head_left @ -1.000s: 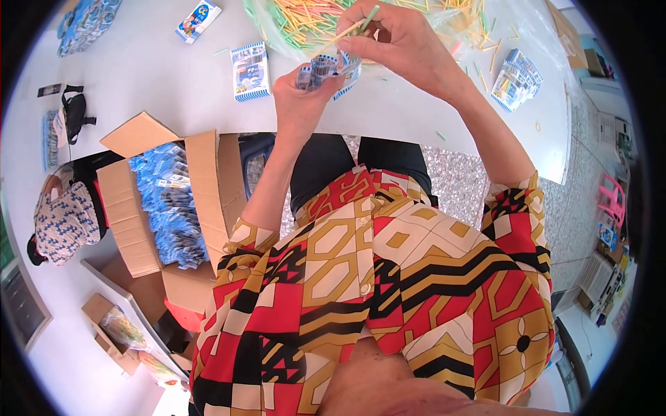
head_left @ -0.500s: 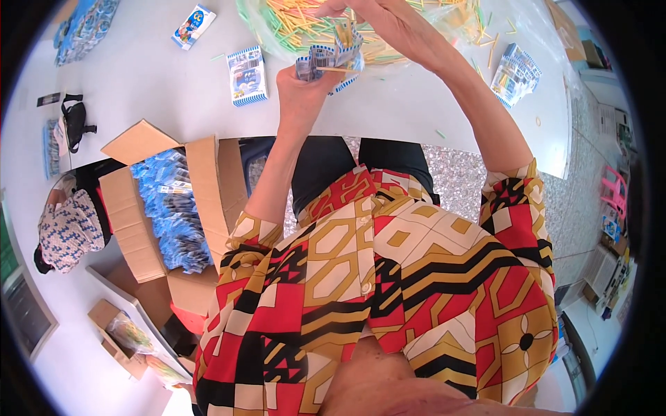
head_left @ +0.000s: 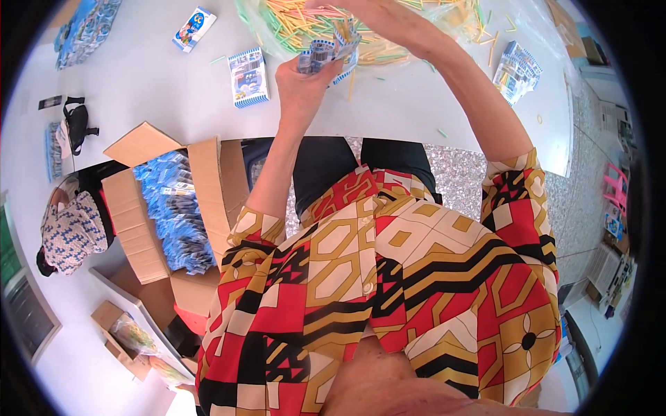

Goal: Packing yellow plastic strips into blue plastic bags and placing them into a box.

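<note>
Since a second ago, lifted farther toward the tabletop's (head_left: 173, 104) far edge: left hand (head_left: 305, 83) gripping small packets (head_left: 326, 52). Right hand (head_left: 374, 14) among sticks (head_left: 388, 35), grip unclear. Carton (head_left: 173, 208) well stocked; loose packets unboxed.

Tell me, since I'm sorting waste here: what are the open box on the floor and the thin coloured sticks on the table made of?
The open box looks like plain brown corrugated cardboard: matte, with folded flaps. The coloured sticks look like thin plastic, smooth and brightly coloured, though paper can't be ruled out. They lie on a clear glossy plastic sheet.
</note>
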The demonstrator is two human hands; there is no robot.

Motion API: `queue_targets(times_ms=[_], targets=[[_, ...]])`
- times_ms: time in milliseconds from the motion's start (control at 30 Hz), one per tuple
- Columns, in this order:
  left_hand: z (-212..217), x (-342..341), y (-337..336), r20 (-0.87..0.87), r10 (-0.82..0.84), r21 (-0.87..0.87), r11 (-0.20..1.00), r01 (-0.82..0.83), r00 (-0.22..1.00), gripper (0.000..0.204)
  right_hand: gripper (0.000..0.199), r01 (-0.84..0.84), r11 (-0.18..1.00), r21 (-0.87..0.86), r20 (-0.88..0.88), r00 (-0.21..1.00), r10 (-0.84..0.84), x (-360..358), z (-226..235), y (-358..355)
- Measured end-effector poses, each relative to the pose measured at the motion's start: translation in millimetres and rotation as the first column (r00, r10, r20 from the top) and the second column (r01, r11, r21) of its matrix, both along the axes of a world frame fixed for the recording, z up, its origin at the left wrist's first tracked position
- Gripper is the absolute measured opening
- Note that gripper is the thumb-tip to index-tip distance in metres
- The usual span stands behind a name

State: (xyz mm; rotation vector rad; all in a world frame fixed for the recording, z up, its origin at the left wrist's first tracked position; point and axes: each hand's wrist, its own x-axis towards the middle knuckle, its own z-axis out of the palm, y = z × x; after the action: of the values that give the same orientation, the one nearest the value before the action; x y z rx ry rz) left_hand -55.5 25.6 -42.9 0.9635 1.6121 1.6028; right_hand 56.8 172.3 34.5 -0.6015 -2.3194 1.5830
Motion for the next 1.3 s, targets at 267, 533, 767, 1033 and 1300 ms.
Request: queue_targets(times_ms=[267, 533, 767, 1033, 1300], targets=[[5.2, 5.2, 0.1, 0.001, -0.014, 0.002, 1.000, 0.014, 1.000, 0.017, 0.047, -0.012, 0.998, 0.058, -0.154, 0.988, 0.020, 3.2, -3.8, -5.2], [16.9, 3.9, -7.7, 0.225, -0.027, 0.056, 0.998, 0.015, 0.974, 0.022, 0.047, -0.129, 0.940, -0.316, -0.119, 0.988, 0.095, 16.0, 29.7, -13.5], [20.4, 5.0, -7.7, 0.219, -0.156, -0.002, 0.987, 0.161, 0.963, 0.027, 0.016, 0.003, 0.979, -0.205, -0.276, 0.959, -0.061, 42.5, -27.9, -18.7], [23.7, 8.4, -10.5, 0.276, -0.270, 0.005, 0.960, 0.279, 0.922, 0.020, 0.015, 0.316, 0.940, 0.128, -0.266, 0.924, -0.274, 77.9, -27.1, -33.5], [24.0, 12.1, -16.2, 0.348, -0.138, -0.124, 0.974, 0.191, 0.927, 0.021, 0.013, 0.489, 0.799, 0.351, -0.126, 0.870, -0.477, 140.0, -72.8, -40.0]])
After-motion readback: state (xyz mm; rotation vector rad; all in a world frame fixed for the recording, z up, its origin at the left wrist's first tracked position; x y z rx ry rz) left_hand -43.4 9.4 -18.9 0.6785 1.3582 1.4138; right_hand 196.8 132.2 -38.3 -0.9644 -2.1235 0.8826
